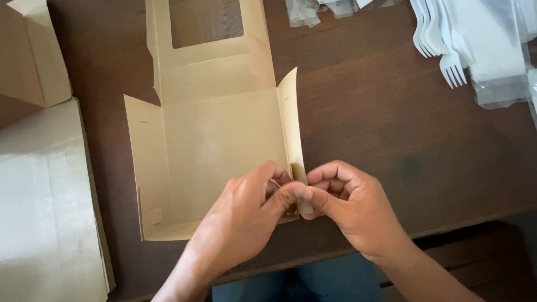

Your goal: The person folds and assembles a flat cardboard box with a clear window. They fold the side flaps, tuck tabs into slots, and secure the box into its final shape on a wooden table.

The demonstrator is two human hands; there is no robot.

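Left hand [246, 210] and right hand [347, 204] fingers [291, 193] pinched on near right corner of flat kraft box [218, 145], side flap [292, 128] raised. White forks [447, 39] well beyond right fingers on table [391, 128]; cardboard stack [45, 207] left of left fingers.

There are two hands, a left hand [246, 215] and a right hand [349, 207], near the bottom middle of the frame; there is one open brown paper box [218, 140] with a window in the middle; there is one more folded brown box [31, 53] at the upper left; there is one stack of flat brown card [45, 212] at the lower left; there is a bunch of white plastic forks [447, 39] at the upper right, too packed to count; there are some clear plastic bags [305, 11] at the top, hard to count.
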